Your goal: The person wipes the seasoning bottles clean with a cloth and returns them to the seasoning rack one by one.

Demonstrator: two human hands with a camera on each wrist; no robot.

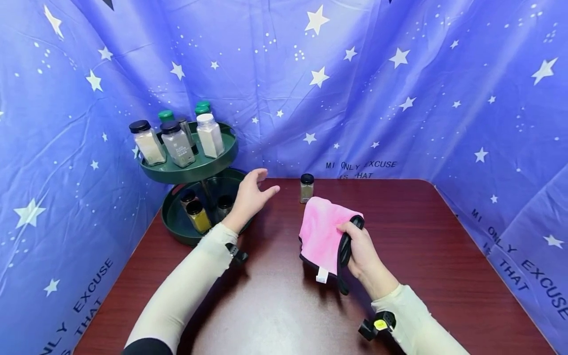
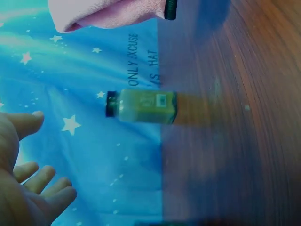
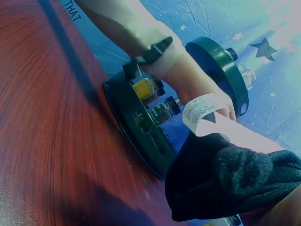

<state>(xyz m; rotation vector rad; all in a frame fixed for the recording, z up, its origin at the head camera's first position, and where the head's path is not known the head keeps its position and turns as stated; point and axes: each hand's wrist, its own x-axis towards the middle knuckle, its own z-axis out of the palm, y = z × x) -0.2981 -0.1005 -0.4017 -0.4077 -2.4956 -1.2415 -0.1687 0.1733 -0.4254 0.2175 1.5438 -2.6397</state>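
My right hand (image 1: 361, 251) grips a folded pink cloth (image 1: 326, 231) with black edging, thumb on top; a white tag (image 1: 322, 274) hangs from its lower edge. The same cloth shows its dark side (image 3: 221, 174) in the right wrist view. My left hand (image 1: 253, 197) is held in the air in front of the two-tier rack, thumb and fingers apart, with nothing between them. A small spice jar (image 1: 306, 188) with a black lid stands upright at the back of the table, right of the left hand and just beyond the cloth. The left wrist view shows this jar (image 2: 146, 106) sideways.
A green two-tier round rack (image 1: 191, 173) stands at the back left. Several jars, among them a white-capped jar (image 1: 210, 135), sit on its upper tier; a yellow jar (image 1: 198, 217) and others sit below. A starry blue curtain (image 1: 284, 88) surrounds the dark red table (image 1: 426, 236).
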